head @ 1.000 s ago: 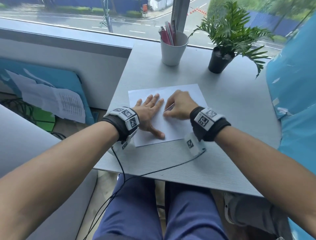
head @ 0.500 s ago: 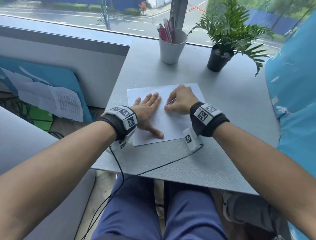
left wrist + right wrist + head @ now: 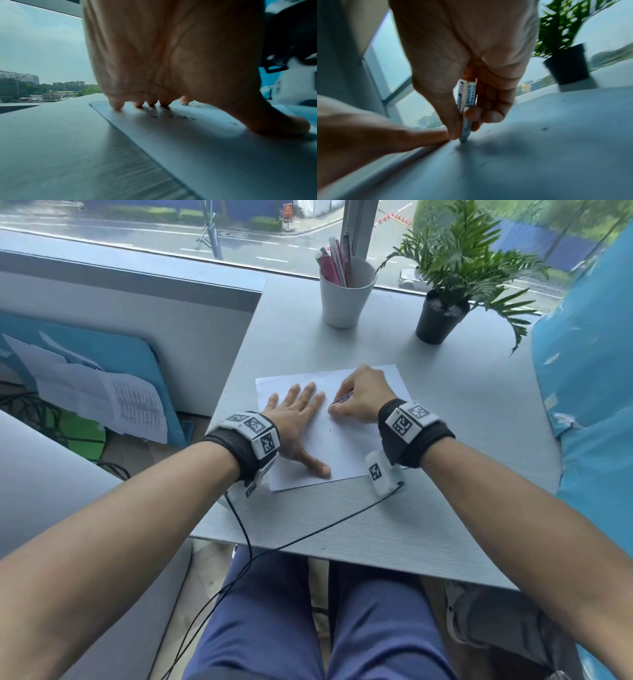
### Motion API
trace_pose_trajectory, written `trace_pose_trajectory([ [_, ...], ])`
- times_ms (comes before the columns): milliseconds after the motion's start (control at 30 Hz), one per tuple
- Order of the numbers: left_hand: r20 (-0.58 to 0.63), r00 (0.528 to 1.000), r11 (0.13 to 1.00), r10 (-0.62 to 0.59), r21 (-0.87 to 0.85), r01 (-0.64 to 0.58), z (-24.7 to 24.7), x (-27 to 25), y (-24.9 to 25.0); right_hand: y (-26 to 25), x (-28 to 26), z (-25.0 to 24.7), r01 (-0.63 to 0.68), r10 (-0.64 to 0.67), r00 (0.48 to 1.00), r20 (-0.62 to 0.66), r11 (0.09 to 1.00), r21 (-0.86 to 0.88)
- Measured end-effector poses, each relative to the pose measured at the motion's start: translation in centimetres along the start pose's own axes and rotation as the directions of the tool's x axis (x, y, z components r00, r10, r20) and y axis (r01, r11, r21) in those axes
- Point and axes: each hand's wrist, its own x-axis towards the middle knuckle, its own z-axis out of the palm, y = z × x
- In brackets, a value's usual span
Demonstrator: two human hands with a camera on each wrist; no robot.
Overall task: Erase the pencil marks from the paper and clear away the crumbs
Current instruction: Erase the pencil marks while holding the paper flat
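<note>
A white sheet of paper (image 3: 346,446) lies on the grey table (image 3: 445,508). My left hand (image 3: 298,419) lies flat on its left half, fingers spread and thumb out, pressing it down. My right hand (image 3: 359,400) pinches a thin eraser (image 3: 342,398) in a blue and white sleeve. In the right wrist view the eraser (image 3: 465,108) stands on end, its tip touching the paper (image 3: 522,169) beside my left fingers. Dark eraser crumbs (image 3: 178,117) lie scattered on the sheet (image 3: 223,155) in front of my left fingertips (image 3: 116,106).
A white cup of pens (image 3: 346,292) and a potted plant (image 3: 442,313) stand at the table's far edge by the window. Blue sheeting (image 3: 596,405) hangs on the right. A black cable (image 3: 308,537) crosses the table's near edge.
My right hand with the eraser has shifted a little away from me across the paper. My left hand stays flat on the sheet.
</note>
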Motion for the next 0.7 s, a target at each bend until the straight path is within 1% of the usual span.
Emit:
trace_pose_trajectory([
  [67, -0.005, 1.000, 1.000, 0.004, 0.002, -0.004, 0.1, 0.1, 0.0, -0.8, -0.9, 1.1, 0.108, -0.100, 0.988, 0.116, 0.992, -0.065],
  [100, -0.004, 1.000, 1.000, 0.005, 0.004, -0.005, 0.1, 0.2, -0.1, -1.0, -1.1, 1.2, 0.127, -0.115, 0.982, 0.150, 0.990, -0.069],
  [133, -0.001, 1.000, 1.000, 0.005, 0.003, -0.005, 0.1, 0.2, 0.0, -0.8, -0.8, 0.7, 0.089, -0.079, 0.986, 0.145, 0.994, -0.066],
  [200, -0.003, 1.000, 1.000, -0.002, 0.003, 0.002, 0.1, 0.1, 0.1, 0.0, 0.5, -0.3, -0.027, 0.027, 0.999, 0.044, 1.000, -0.001],
  [233, -0.003, 1.000, 1.000, -0.007, -0.001, 0.007, 0.0, 0.0, 0.1, 0.0, 0.6, -0.3, -0.040, 0.040, 0.999, 0.002, 0.999, 0.006],
  [267, 0.003, 1.000, 1.000, -0.009, -0.007, 0.009, 0.0, 0.0, 0.1, -0.4, 0.4, 0.2, -0.009, 0.009, 1.000, 0.014, 1.000, 0.001],
  [333, 0.004, 1.000, 1.000, 0.002, -0.001, -0.002, 0.0, 0.0, 0.1, -1.3, -0.7, 1.3, 0.119, -0.111, 0.986, 0.122, 0.991, -0.060],
  [367, 0.004, 1.000, 1.000, 0.007, 0.002, -0.007, 0.0, 0.1, 0.1, -1.4, -0.7, 1.3, 0.139, -0.128, 0.981, 0.144, 0.988, -0.068],
  [400, 0.007, 1.000, 1.000, 0.011, -0.001, -0.011, 0.0, 0.0, 0.1, -1.2, -0.3, 0.8, 0.091, -0.082, 0.988, 0.131, 0.994, -0.062],
  [467, -0.004, 1.000, 1.000, 0.010, -0.001, -0.010, 0.0, 0.0, 0.1, -0.4, 0.8, -0.1, -0.020, 0.020, 1.000, 0.021, 1.000, 0.000],
  [500, -0.005, 1.000, 1.000, 0.005, -0.005, -0.005, 0.1, 0.0, 0.1, -0.5, 0.9, 0.1, -0.011, 0.011, 1.000, -0.004, 1.000, 0.001],
  [600, -0.005, 1.000, 1.000, 0.011, -0.013, -0.011, 0.1, 0.1, -0.1, -1.6, -0.3, 1.4, 0.149, -0.140, 0.982, 0.127, 0.987, -0.060],
  [633, -0.002, 1.000, 1.000, 0.014, -0.010, -0.014, 0.1, 0.1, -0.1, -1.6, -0.3, 1.2, 0.135, -0.125, 0.982, 0.140, 0.989, -0.065],
  [667, 0.003, 1.000, 1.000, 0.015, -0.008, -0.015, 0.2, 0.1, 0.0, -1.1, 0.2, 0.7, 0.074, -0.069, 0.991, 0.112, 0.996, -0.049],
  [700, 0.001, 1.000, 1.000, 0.013, -0.006, -0.013, 0.2, 0.1, 0.0, -0.7, 0.7, 0.3, 0.010, -0.010, 0.999, 0.051, 1.000, -0.009],
])
